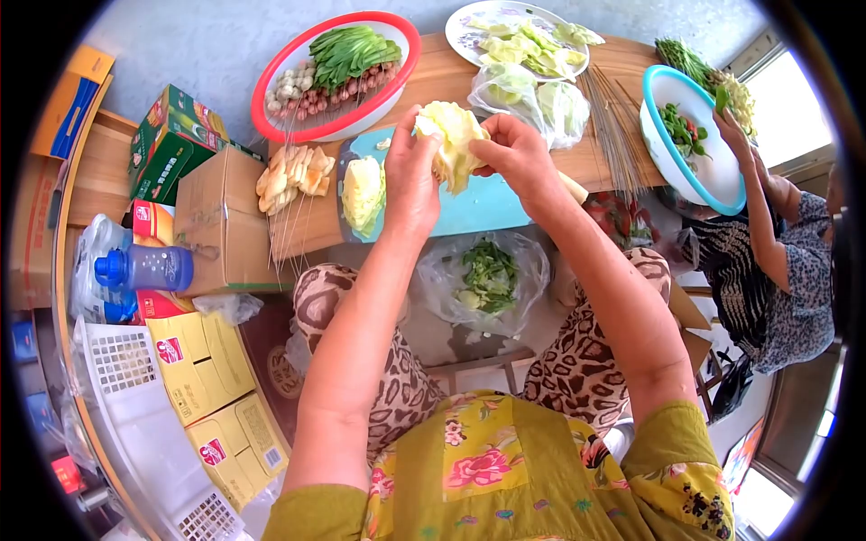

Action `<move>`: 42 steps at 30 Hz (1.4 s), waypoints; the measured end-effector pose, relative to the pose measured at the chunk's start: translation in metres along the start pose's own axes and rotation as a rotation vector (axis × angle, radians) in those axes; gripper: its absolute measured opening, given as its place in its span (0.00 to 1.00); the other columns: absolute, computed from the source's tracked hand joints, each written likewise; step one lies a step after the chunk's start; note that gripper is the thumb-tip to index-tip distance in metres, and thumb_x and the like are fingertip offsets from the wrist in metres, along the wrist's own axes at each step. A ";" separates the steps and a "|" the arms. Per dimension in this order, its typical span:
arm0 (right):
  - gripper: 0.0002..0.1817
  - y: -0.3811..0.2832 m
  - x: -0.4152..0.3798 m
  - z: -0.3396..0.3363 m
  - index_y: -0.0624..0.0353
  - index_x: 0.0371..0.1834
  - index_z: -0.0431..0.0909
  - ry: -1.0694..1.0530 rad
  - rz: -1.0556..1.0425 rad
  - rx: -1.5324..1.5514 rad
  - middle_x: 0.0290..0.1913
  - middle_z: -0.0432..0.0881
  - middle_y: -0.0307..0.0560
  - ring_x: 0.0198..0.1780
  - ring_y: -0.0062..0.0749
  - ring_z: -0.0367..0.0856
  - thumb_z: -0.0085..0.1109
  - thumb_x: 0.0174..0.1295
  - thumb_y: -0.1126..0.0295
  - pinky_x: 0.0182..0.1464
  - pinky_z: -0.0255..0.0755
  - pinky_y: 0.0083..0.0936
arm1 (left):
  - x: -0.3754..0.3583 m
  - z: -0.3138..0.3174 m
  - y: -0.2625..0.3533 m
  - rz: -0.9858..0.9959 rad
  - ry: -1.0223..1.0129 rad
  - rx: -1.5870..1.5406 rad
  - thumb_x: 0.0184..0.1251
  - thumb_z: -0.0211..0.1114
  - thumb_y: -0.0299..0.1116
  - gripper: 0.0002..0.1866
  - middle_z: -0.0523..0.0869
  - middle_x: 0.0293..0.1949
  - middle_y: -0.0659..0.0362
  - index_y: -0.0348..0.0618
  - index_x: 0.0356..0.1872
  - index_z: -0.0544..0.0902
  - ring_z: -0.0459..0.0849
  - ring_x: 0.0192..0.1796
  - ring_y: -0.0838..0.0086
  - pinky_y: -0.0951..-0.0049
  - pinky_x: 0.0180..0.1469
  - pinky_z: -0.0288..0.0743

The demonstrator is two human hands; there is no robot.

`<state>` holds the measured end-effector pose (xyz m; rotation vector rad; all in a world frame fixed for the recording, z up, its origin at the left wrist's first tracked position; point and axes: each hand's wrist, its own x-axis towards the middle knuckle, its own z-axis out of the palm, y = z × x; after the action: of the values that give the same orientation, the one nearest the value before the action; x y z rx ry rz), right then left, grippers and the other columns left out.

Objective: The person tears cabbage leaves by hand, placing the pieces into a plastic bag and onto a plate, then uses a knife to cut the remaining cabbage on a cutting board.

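Over the blue cutting board (pixel 492 209), a pale yellow piece of cabbage (pixel 451 144) is held up between both hands. My left hand (pixel 413 185) is closed around its left side, thumb on the leaves. On the right edge, my right hand (pixel 519 155) pinches a leaf between thumb and fingers. A cut chunk of cabbage (pixel 363 197) lies at the board's left end. Behind my right hand is a clear plastic bag (pixel 564 115) with more cabbage in it. Loose cabbage leaves (pixel 532 47) are piled on a patterned plate (pixel 462 29) farther back.
A red-rimmed basin (pixel 410 41) holds skewered food and greens. Skewered beige pieces (pixel 293 180) lie left of the board, thin sticks (pixel 618 135) right. Below, an open bag (pixel 532 275) contains green scraps. Another person (pixel 785 243) reaches over a blue-rimmed basin (pixel 651 95). Boxes (pixel 216 216) stand left.
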<state>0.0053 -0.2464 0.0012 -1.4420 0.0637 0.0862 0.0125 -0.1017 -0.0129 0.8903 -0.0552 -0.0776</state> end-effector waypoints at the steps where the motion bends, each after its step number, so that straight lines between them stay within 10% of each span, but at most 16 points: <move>1: 0.07 0.003 -0.001 0.000 0.63 0.32 0.74 -0.034 -0.040 -0.009 0.29 0.79 0.39 0.28 0.17 0.77 0.61 0.53 0.73 0.32 0.75 0.17 | 0.000 -0.001 -0.001 -0.003 -0.015 0.004 0.64 0.59 0.26 0.30 0.75 0.54 0.54 0.35 0.66 0.60 0.76 0.56 0.73 0.71 0.56 0.72; 14: 0.10 0.005 0.001 -0.010 0.64 0.36 0.73 -0.113 -0.162 0.000 0.29 0.79 0.40 0.32 0.19 0.77 0.62 0.55 0.72 0.36 0.74 0.19 | 0.002 -0.006 0.000 -0.097 -0.076 0.071 0.58 0.59 0.19 0.29 0.76 0.52 0.53 0.39 0.62 0.63 0.80 0.50 0.68 0.64 0.50 0.81; 21: 0.22 0.014 -0.017 0.003 0.60 0.43 0.74 -0.028 -0.408 -0.762 0.37 0.78 0.47 0.32 0.36 0.79 0.70 0.50 0.62 0.37 0.74 0.31 | 0.005 -0.012 -0.007 -0.061 0.222 0.092 0.56 0.58 0.17 0.23 0.77 0.49 0.55 0.42 0.54 0.66 0.80 0.50 0.65 0.60 0.49 0.80; 42: 0.07 -0.008 -0.019 -0.010 0.59 0.32 0.71 -0.003 -0.570 -0.982 0.30 0.76 0.49 0.33 0.50 0.78 0.58 0.52 0.74 0.34 0.72 0.41 | 0.001 -0.013 0.004 -0.297 0.216 0.339 0.54 0.59 0.18 0.32 0.77 0.50 0.54 0.46 0.63 0.62 0.82 0.47 0.64 0.57 0.40 0.82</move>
<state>-0.0127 -0.2573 0.0100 -2.3806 -0.4502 -0.4032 0.0148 -0.0894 -0.0179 1.2363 0.2731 -0.2536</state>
